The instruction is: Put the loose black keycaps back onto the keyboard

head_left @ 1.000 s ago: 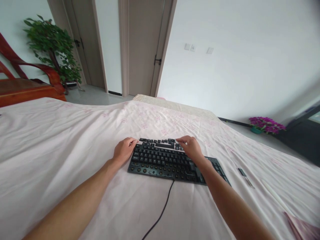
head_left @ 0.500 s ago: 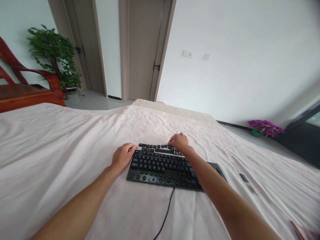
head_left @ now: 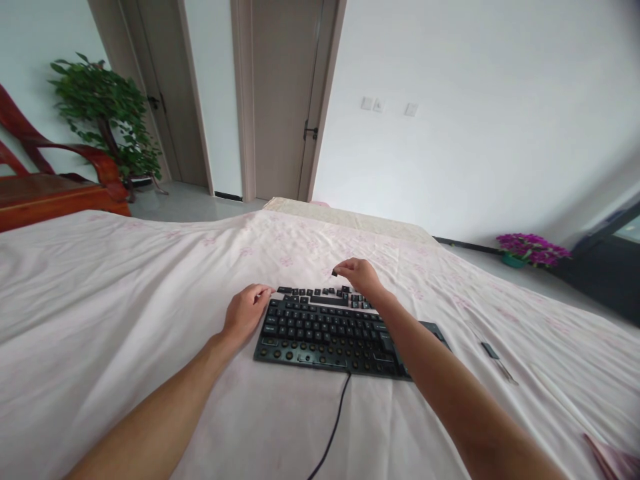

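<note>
A black keyboard (head_left: pixel 315 327) lies on the pale cloth, with its keyless sockets along the side nearest me. Loose black keycaps (head_left: pixel 317 292) and a long spacebar keycap (head_left: pixel 329 301) are laid out along its far edge. My right hand (head_left: pixel 361 275) pinches a small black keycap (head_left: pixel 335 273) between thumb and fingertips, above the cloth just beyond the loose row. My left hand (head_left: pixel 246 309) rests on the cloth beside the keyboard's far left corner. Its fingers are loosely extended toward the end keycap, holding nothing. My right forearm hides part of the keyboard's right side.
A keycap puller with wire prongs (head_left: pixel 497 362) lies to the right on the cloth (head_left: pixel 165 313). The keyboard cable (head_left: pixel 333 430) runs toward me. Beyond are a wooden chair (head_left: pixel 65 193), a leafy plant (head_left: pixel 105 113), doors (head_left: pixel 285 100) and a pot of purple flowers (head_left: pixel 533 250).
My right hand has risen from the loose row and moved slightly away from me, and a keycap now shows in its fingertips. My left hand stays nearly still.
</note>
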A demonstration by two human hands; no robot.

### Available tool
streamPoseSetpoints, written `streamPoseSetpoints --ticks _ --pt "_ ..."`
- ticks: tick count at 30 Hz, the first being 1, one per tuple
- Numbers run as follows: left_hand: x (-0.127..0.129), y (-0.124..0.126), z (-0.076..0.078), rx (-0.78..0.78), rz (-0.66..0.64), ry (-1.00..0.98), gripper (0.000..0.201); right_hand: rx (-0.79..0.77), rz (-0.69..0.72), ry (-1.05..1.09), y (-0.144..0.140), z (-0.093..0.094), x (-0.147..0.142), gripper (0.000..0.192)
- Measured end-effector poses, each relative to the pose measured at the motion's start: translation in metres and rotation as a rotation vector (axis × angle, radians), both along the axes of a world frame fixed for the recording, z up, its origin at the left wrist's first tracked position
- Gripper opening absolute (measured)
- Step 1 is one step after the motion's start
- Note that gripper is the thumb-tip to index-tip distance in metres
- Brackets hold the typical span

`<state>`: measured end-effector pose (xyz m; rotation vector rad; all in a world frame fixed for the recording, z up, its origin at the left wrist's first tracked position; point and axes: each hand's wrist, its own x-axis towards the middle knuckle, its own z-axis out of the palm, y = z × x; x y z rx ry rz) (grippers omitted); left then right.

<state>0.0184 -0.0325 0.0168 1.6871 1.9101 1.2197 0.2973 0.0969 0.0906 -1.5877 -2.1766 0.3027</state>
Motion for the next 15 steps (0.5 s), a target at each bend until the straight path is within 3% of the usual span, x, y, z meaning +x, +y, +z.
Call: streamPoseSetpoints --ticks 7,12,15 --pt "0.008 -0.004 0.008 0.134 -0.060 -0.017 0.026 -0.154 0.008 0.513 -0.026 0.003 -0.007 0.023" --pt "0.031 -0.016 0.024 0.296 -0.267 -0.119 0.019 -0.426 0.088 0.944 -0.080 -0.003 -0.035 0.029" --pt "0.047 -0.025 0.032 0.353 -0.330 -0.151 0.032 -0.497 0.136 1.046 -0.115 -0.009 -0.051 0.030"
